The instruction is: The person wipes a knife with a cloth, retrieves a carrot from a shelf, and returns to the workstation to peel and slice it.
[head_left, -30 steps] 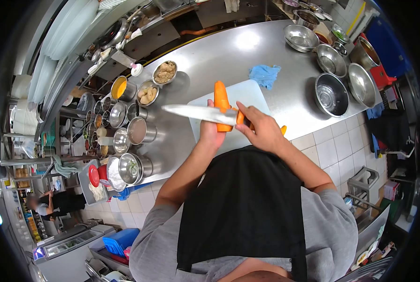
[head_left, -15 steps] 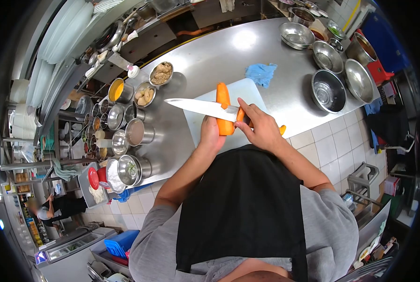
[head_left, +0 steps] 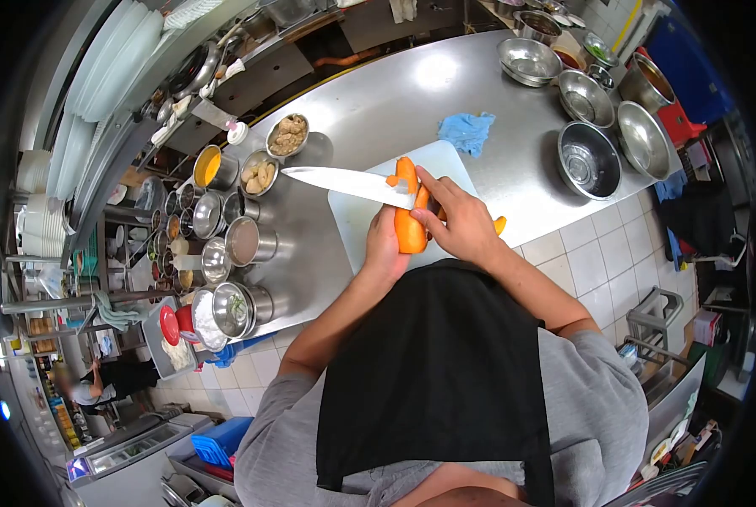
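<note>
My left hand point(head_left: 384, 243) is closed around the lower part of a large orange carrot point(head_left: 411, 233), holding it over the white cutting board point(head_left: 354, 209). In my right hand point(head_left: 462, 221) is a chef's knife point(head_left: 340, 183), its wide blade lying across the carrot and its tip pointing left. The fingers hide most of the handle. My right thumb and fingertips are close to the carrot's right side. A small orange bit clings to the blade. Beside my right hand, an orange piece point(head_left: 500, 225) shows near the board's right side.
A blue cloth point(head_left: 466, 133) lies beyond the board on the steel table point(head_left: 378, 101). Metal bowls point(head_left: 590, 160) stand at the right. Along the left are bowls of pale peeled pieces point(head_left: 259, 174), several pots and a tub point(head_left: 168, 338). Another person point(head_left: 111, 380) is at far left.
The knife has slid left across the carrot, bringing my right hand closer to it. The carrot has shifted slightly toward my body, with my left hand still around it.
</note>
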`<action>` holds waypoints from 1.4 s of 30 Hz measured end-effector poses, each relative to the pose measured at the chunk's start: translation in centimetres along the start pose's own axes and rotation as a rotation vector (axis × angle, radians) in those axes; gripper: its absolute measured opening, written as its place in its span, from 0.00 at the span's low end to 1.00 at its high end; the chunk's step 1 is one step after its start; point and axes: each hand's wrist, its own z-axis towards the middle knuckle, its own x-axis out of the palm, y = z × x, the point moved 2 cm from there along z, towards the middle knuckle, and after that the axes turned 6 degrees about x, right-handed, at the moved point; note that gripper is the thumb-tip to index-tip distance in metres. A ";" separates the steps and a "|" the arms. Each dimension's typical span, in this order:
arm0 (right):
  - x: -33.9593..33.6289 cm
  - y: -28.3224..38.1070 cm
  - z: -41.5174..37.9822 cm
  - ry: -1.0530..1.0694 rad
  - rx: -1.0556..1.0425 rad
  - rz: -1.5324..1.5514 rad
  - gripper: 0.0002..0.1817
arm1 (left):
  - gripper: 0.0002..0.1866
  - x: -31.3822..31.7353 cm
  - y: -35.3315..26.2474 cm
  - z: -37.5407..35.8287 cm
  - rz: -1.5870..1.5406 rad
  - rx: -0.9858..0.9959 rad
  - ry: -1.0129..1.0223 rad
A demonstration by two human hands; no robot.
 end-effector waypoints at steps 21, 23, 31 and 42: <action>-0.1 -1.1 4.4 -0.027 0.018 0.132 0.29 | 0.28 -0.8 1.7 -0.6 0.115 -0.071 0.184; 0.0 -2.3 5.3 0.102 0.154 0.345 0.28 | 0.29 -0.5 1.5 -0.6 0.009 -0.066 0.141; -0.9 -0.1 -0.8 0.204 0.113 0.085 0.32 | 0.26 -2.8 -1.4 2.6 -0.337 0.031 -0.134; -0.3 -0.7 -3.7 0.178 0.019 -0.108 0.37 | 0.26 -3.0 -3.7 4.2 -0.299 -0.039 -0.185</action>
